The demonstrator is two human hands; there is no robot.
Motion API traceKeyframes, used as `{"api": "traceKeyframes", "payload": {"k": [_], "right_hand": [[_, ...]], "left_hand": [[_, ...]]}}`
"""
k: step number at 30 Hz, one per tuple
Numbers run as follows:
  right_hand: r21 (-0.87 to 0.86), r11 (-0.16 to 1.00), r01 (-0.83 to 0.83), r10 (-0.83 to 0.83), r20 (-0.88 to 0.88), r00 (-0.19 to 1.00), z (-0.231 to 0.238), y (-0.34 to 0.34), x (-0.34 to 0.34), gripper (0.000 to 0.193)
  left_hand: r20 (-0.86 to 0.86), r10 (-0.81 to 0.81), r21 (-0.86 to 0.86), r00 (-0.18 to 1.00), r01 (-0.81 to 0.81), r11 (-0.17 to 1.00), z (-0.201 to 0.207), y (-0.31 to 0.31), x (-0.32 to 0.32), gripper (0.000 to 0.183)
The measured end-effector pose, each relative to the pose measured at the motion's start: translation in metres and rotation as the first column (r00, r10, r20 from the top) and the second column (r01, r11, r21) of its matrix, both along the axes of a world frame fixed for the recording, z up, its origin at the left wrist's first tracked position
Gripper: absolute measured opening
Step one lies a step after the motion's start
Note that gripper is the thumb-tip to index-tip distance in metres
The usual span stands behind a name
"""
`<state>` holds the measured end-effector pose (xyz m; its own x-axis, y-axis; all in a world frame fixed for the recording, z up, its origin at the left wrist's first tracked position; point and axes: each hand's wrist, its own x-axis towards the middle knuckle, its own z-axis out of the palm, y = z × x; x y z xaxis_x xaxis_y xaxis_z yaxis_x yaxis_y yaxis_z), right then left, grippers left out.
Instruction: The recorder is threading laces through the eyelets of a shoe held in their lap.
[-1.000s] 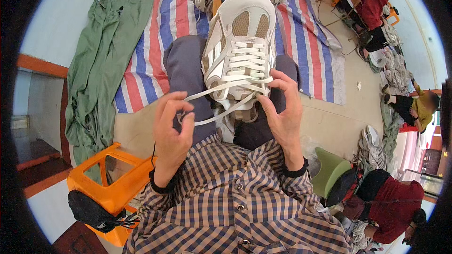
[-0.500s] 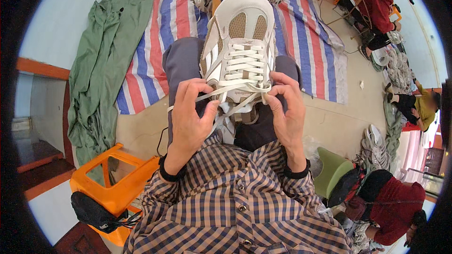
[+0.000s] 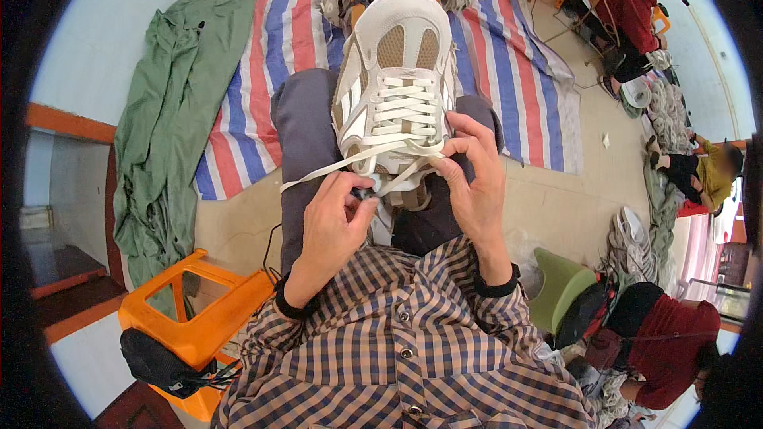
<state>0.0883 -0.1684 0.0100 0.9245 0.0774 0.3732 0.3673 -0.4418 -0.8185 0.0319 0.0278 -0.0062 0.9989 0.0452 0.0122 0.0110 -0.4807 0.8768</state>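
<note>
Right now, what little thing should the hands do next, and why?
Perhaps the left hand should pinch the lace beside it and pull gently: its strands cross loosely over the shoe, and the right hand holds lace at the other side.

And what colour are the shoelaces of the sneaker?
The shoelaces are off-white, clearest in the head view.
</note>
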Motion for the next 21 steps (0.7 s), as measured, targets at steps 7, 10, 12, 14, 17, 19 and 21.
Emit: {"api": "traceKeyframes", "payload": {"k": [7,10,12,14,17,19,21], "right_hand": [[0.282,0.938,-0.200,0.221,-0.043,0.974,0.016,-0.003,-0.002,0.009],[0.401,0.910,-0.109,0.194,-0.180,0.964,0.013,-0.006,-0.004,0.009],[0.472,0.881,-0.013,0.119,-0.196,0.973,0.010,-0.010,-0.006,0.014],[0.417,0.909,-0.008,0.084,-0.163,0.983,0.003,-0.015,-0.008,0.020],[0.247,0.969,-0.004,0.044,-0.159,0.986,-0.002,-0.023,-0.012,0.026],[0.174,0.985,-0.008,0.033,-0.144,0.989,-0.001,-0.022,-0.013,0.030],[0.077,0.997,0.024,-0.018,-0.073,0.997,-0.005,-0.017,-0.011,0.032]], "left_hand": [[-0.009,-0.057,-0.118,0.998,0.056,0.991,-0.011,0.001,-0.001,0.030],[-0.129,-0.146,-0.211,0.981,0.116,0.970,-0.011,0.003,-0.001,0.034],[-0.221,-0.209,-0.266,0.953,0.148,0.953,-0.012,0.004,-0.001,0.037],[-0.246,-0.285,-0.357,0.927,0.187,0.915,-0.015,0.003,-0.001,0.041],[-0.298,-0.388,-0.508,0.872,0.199,0.838,-0.009,-0.005,0.006,0.044],[-0.302,-0.396,-0.524,0.867,0.196,0.829,-0.008,-0.011,0.005,0.044],[-0.337,-0.406,-0.567,0.850,0.161,0.808,-0.009,-0.015,0.006,0.045]]}}
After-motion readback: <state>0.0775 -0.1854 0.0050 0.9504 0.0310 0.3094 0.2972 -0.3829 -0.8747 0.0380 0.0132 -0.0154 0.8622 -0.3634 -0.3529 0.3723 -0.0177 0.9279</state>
